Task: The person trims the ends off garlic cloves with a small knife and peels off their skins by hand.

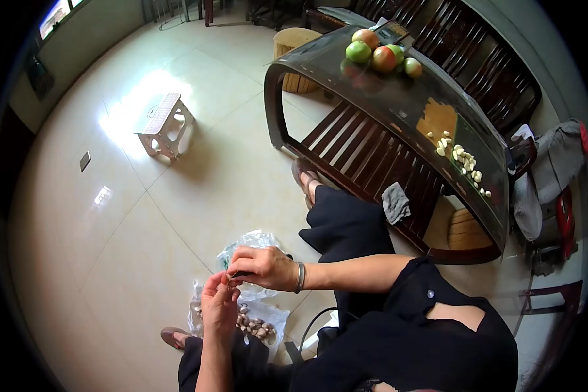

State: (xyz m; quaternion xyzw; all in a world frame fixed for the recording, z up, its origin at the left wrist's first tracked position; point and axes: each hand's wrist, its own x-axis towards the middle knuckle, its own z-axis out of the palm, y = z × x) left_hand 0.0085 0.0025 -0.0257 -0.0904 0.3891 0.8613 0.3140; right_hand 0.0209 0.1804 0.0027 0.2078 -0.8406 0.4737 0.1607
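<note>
Meeting at the fingertips, the right hand (266, 266) and the left hand (218, 302) are in the lower middle of the frame. The right hand, with a bracelet (300, 277) at the wrist, has its fingers curled closed around a small dark tool (244, 274), which points to the left hand. The left hand has bent fingers, their tips near together; if they pinch some small piece, I cannot tell.

Just beneath the hands, brown cloves (260, 328) lie in an opened plastic bag (279, 318) on the floor (117, 261). White cloves (462, 157) are scattered on the table (313, 62), at the right of the frame. Round fruits (383, 59) sit on the same table, upper right. A grey cloth (395, 202) rests on its slatted shelf (356, 147), and a stool (160, 121) stands at upper left.
</note>
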